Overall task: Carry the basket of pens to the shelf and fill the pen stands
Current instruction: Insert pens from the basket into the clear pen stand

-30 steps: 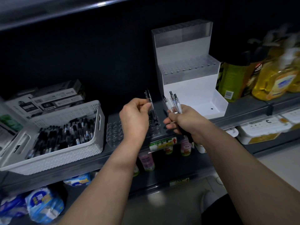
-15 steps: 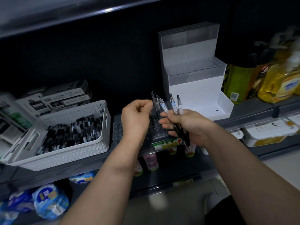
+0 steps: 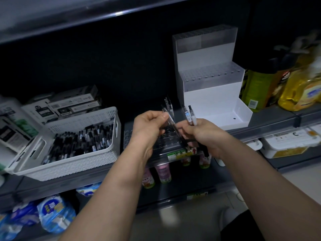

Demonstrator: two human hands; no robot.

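A white perforated basket (image 3: 73, 162) full of black pens (image 3: 81, 141) rests on the dark shelf at the left. A low clear pen stand (image 3: 137, 136) with rows of holes lies on the shelf under my hands; two pens (image 3: 168, 104) stand upright at its back. My left hand (image 3: 149, 126) pinches one pen (image 3: 171, 120) slanting over that stand. My right hand (image 3: 203, 134) grips a bundle of pens (image 3: 190, 114), tips up. A tall white stepped pen stand (image 3: 212, 94) stands behind, to the right, with no pens in it.
Boxed goods (image 3: 69, 105) are stacked behind the basket. Yellow and green bottles (image 3: 284, 87) crowd the shelf right of the white stand. Small pink bottles (image 3: 163, 173) and blue packs (image 3: 53, 213) fill the lower shelves. An upper shelf overhangs.
My left hand set one pen upright in the clear stand, then came back toward my right hand and now pinches another pen from the bundle. The view has shifted slightly.
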